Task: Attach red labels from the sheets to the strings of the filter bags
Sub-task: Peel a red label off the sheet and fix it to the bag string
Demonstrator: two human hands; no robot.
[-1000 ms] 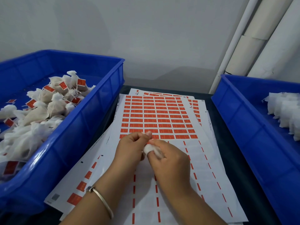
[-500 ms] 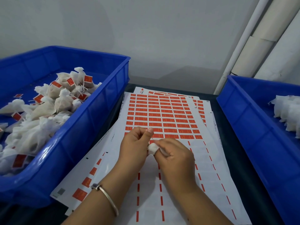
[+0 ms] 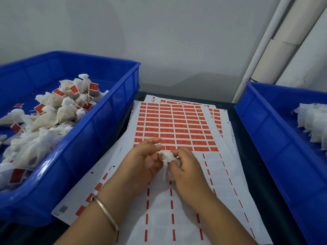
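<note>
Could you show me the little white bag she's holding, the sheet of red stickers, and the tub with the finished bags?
filter bag [image 3: 168, 155]: head view, crumpled top between both hands.
label sheet [image 3: 174, 123]: head view, middle of the red grid.
left blue bin [image 3: 99, 119]: head view, its right wall.

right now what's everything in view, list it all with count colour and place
left bin: one, blue, left of the sheets
labelled filter bags: a heap, white with red labels, in the left bin
right bin: one, blue, right of the sheets
unlabelled filter bags: a pile, white, in the right bin
label sheets: a fanned stack, white with red labels, between the bins
pipes: several, white, back right
bracelet: one, silver, left wrist
left hand: fingers curled by the held bag
right hand: grips a white filter bag
</note>
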